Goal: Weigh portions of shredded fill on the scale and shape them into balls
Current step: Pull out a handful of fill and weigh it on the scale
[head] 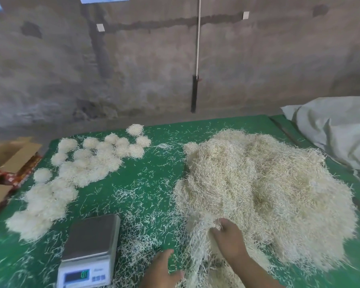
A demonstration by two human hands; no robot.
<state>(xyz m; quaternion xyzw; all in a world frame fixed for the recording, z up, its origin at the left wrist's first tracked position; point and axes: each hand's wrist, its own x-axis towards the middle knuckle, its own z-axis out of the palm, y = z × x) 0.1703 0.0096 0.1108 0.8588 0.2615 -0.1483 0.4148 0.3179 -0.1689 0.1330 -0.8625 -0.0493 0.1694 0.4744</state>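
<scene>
Step in hand: drawing a portion. The right hand (227, 235) digs curled fingers into the near edge of the shredded fill pile (264, 190) on the green desk (146, 177). The left hand (164, 267) lies relaxed beside it, holding nothing. The scale (89, 252) pan is bare; finished balls (81, 163) lie far-left. Next: carry a loose tuft onto the pan.

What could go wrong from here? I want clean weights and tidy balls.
The right hand grabs from the big pile edge, so trailing strands may drag along and inflate the portion. Loose shreds lie around the scale; any landing on its bare platform would skew the reading. The finished balls sit touching, so they may tangle together.
</scene>
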